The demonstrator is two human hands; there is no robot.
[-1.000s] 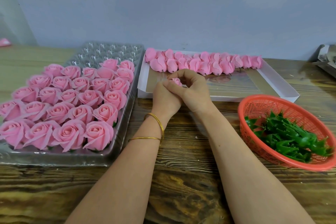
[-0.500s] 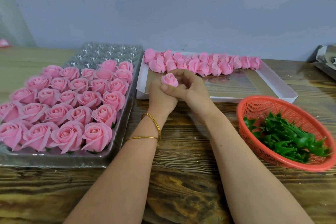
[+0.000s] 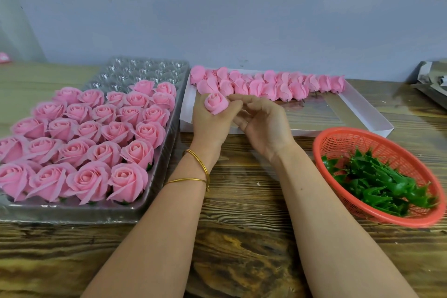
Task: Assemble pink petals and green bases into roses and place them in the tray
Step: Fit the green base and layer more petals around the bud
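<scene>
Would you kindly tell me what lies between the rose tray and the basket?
In the head view, between tray and basket lies bare table, crossed by both forearms; the left hand grips a rose, the right hand beside it.

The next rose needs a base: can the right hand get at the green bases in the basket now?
Probably yes: the right hand seems to hold nothing, and the open-topped basket of green bases sits close on its right, with nothing between.

A wooden table (image 3: 242, 201) carried a clear tray (image 3: 72, 213) at the left of the frame, a white box (image 3: 326, 132) at upper centre, and an orange basket (image 3: 350, 143) at right.
</scene>
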